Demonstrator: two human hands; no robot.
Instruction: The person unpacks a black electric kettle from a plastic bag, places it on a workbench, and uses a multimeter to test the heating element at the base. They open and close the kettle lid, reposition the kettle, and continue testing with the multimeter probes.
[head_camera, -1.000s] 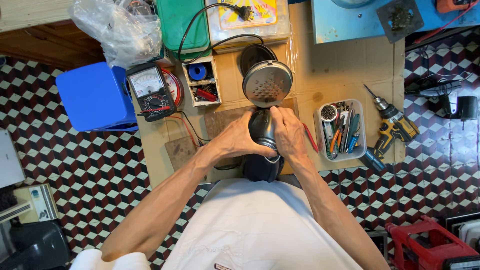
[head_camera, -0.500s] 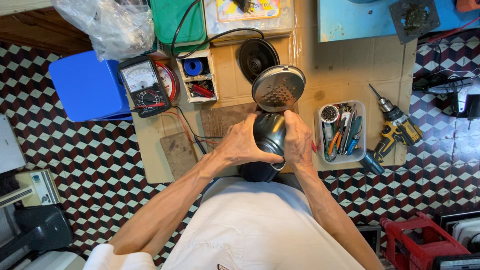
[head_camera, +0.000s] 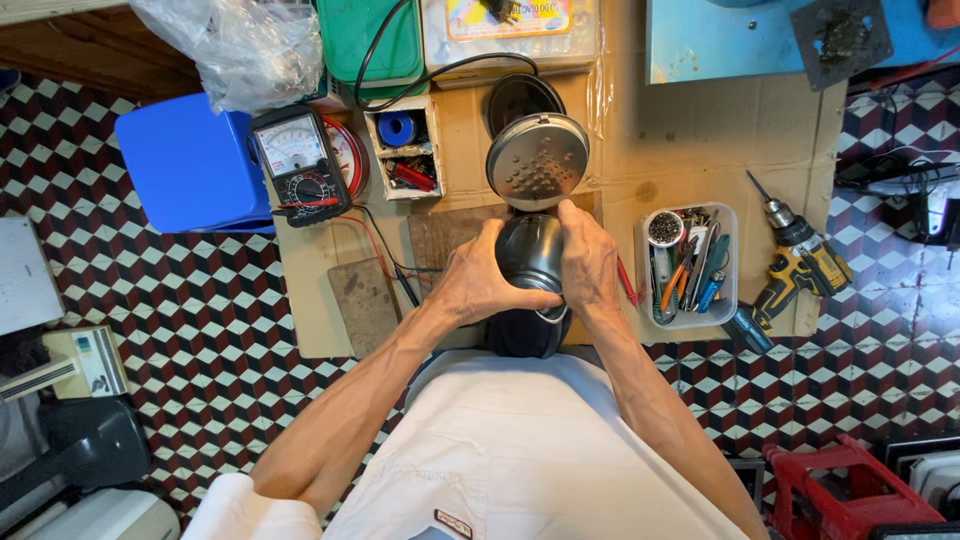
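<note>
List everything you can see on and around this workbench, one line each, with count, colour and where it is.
Black rounded appliance body: one, black, centre, gripped by both hands.
Perforated metal disc: one, silver, just above the body.
Round lid: one, black, behind the disc.
Analogue multimeter: one, black, left on bench.
Small parts box: one, white, beside the multimeter.
Tool tray: one, clear, right of hands.
Cordless drill: one, yellow-black, bench's right edge.
Plastic stool: one, blue, left.
Plastic bag: one, clear, top left.
Left hand: on the body's left side.
Right hand: on its right side.

Multimeter (head_camera: 300, 165) lies left of perforated disc (head_camera: 537, 160), tool tray (head_camera: 686, 265) right.
</note>
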